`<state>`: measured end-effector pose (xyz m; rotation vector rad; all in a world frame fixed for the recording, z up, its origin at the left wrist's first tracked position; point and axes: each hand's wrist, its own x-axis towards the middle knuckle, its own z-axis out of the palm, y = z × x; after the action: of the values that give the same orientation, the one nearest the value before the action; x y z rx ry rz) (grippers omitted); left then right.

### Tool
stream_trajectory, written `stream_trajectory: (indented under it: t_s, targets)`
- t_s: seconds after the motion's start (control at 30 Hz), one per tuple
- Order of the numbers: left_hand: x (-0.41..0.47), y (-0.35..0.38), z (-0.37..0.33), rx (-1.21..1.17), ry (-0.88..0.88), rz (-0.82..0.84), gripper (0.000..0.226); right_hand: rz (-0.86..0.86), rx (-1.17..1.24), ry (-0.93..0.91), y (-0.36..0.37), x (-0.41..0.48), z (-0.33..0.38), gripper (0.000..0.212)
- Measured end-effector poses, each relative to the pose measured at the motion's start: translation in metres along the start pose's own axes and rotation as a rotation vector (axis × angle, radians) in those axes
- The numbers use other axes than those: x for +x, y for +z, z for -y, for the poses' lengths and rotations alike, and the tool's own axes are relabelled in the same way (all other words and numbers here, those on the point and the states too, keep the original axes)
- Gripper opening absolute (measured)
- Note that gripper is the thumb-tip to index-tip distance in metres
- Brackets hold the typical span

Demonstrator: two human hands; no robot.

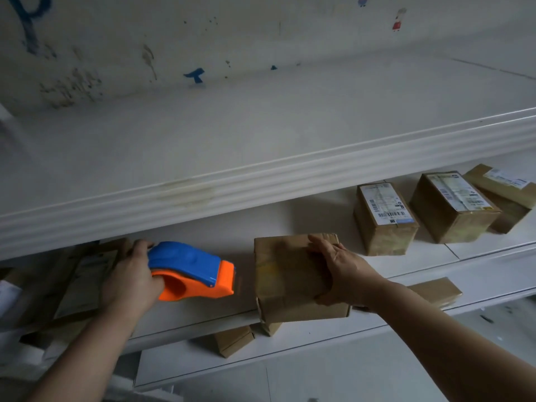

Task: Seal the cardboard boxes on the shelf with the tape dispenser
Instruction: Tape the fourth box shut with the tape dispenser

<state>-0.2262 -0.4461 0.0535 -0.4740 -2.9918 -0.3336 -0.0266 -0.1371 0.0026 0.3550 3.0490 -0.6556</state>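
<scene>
Three shipping labels (pixel 387 206) too blurred for me to read, left hand (pixel 130 280) gripping tape dispenser (pixel 191 271), nose pointing right toward cardboard box (pixel 287 274), right hand (pixel 345 271) clasping it

Both your hands at the shelf (pixel 429 252): dispenser in one, box in the other.
Your left hand (pixel 130 275) grips the orange handle of the blue-and-orange tape dispenser (pixel 191 269), its nose pointing at the cardboard box (pixel 285 274) just beside it. Your right hand (pixel 340 272) grips that box's right side. The box overhangs the shelf's front edge. Three labelled boxes (pixel 384 220) stand further right.
</scene>
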Motion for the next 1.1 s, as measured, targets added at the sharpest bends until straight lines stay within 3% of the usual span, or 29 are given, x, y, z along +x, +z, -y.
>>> stream_trajectory:
  t_s: [0.23,0.4,0.57,0.67,0.8,0.9,1.0,1.1]
  targets:
    - [-0.002,0.028,-0.010,0.069,0.071,0.050,0.048,-0.012,-0.143,-0.024,0.002,-0.002,0.009,0.113]
    - [-0.002,0.039,-0.018,0.026,0.133,0.059,0.043,0.021,-0.325,-0.179,0.018,0.007,0.037,0.116]
    - [0.006,0.045,-0.005,-0.189,0.133,0.114,0.040,0.109,-0.393,-0.195,0.031,0.016,0.046,0.113]
    - [0.004,0.049,0.006,-0.347,0.117,0.167,0.057,0.063,-0.418,-0.147,0.036,0.022,0.061,0.112]
    - [-0.005,0.055,0.016,-0.402,0.220,0.295,0.086,0.051,-0.393,-0.062,0.048,0.026,0.066,0.107]
    - [-0.013,0.057,0.019,-0.379,0.302,0.348,0.086,0.026,-0.376,-0.103,0.042,0.021,0.061,0.098]
    - [-0.016,0.051,0.020,-0.407,0.314,0.292,0.084,-0.006,-0.308,-0.151,0.036,0.018,0.057,0.089]
    - [-0.012,0.040,0.015,-0.515,0.290,0.218,0.084,-0.126,-0.084,-0.215,0.024,0.017,0.051,0.086]
